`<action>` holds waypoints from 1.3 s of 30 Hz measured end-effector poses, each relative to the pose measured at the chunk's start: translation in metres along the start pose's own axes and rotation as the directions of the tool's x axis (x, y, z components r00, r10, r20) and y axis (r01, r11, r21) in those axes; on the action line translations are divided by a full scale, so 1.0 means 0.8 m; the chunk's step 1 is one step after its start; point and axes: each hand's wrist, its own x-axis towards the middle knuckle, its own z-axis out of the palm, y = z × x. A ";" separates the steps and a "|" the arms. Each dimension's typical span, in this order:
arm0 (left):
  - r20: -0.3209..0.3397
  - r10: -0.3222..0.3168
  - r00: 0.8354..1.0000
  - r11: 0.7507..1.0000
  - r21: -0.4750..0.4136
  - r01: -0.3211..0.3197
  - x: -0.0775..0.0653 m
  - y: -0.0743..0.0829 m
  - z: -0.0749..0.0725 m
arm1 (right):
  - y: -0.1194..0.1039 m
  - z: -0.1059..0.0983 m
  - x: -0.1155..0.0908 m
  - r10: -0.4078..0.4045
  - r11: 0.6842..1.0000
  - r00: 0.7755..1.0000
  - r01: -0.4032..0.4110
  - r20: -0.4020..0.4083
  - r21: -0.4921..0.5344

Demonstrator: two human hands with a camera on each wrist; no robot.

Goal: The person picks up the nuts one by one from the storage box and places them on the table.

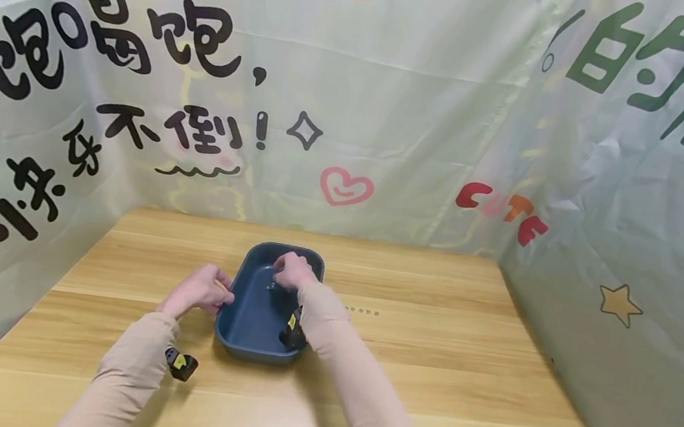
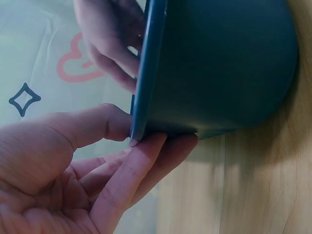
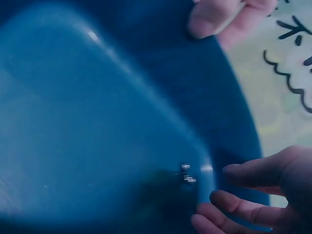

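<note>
Printed cloth [image 1: 414, 124] is hanging behind and beside the wooden table [image 1: 457, 365], with a pink heart [image 1: 347, 187] showing at 1 o'clock from the blue tray. You are working over that tray [image 1: 249, 322], which is standing on the table between your forearms, seemingly so that both hands are reaching it easily.

Your left hand [image 1: 201, 289] is pinching the rim at 9 o'clock: the thumb is pressing from inside, the fingertips are bracing the outer wall. This is presumably steadying the tray.

Your right hand [image 1: 294, 271] is reaching inside at 1 o'clock from the tray's centre. Its thumb and fingers are bending loosely, with a gap showing between their tips; you are pinching nothing visible. Just beside them, small metal pieces [image 3: 187, 174] are lying on the tray floor, probably grouped there because the walls are containing them.

At 3 o'clock, outside the tray, more tiny pieces [image 1: 361, 311] are sitting in a row, apparently spaced for picking singly. Their exact shape is escaping inspection.
</note>
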 end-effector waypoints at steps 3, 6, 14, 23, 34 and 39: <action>-0.002 0.000 1.000 1.000 -0.001 0.000 -0.001 0.000 0.000 | 0.001 0.012 0.002 0.013 0.999 0.999 -0.011 0.041 -0.031; -0.002 0.001 1.000 1.000 -0.007 -0.001 -0.001 0.000 -0.001 | 0.002 0.019 0.005 -0.002 0.997 0.997 0.008 0.076 -0.073; 0.001 0.005 1.000 1.000 -0.003 -0.005 -0.001 0.000 0.000 | 0.002 0.025 0.013 -0.048 0.985 0.994 0.063 0.098 -0.158; -0.001 0.004 1.000 1.000 -0.019 -0.004 0.000 0.000 0.002 | 0.007 0.031 0.016 -0.073 0.966 0.993 0.094 0.095 -0.241; -0.002 0.000 1.000 1.000 -0.014 0.000 -0.002 0.002 0.000 | 0.010 0.037 0.018 -0.135 0.952 0.989 0.145 0.054 -0.271; 0.002 -0.001 1.000 1.000 -0.020 0.001 -0.003 0.002 0.000 | 0.009 0.037 0.016 -0.137 0.955 0.989 0.147 0.055 -0.259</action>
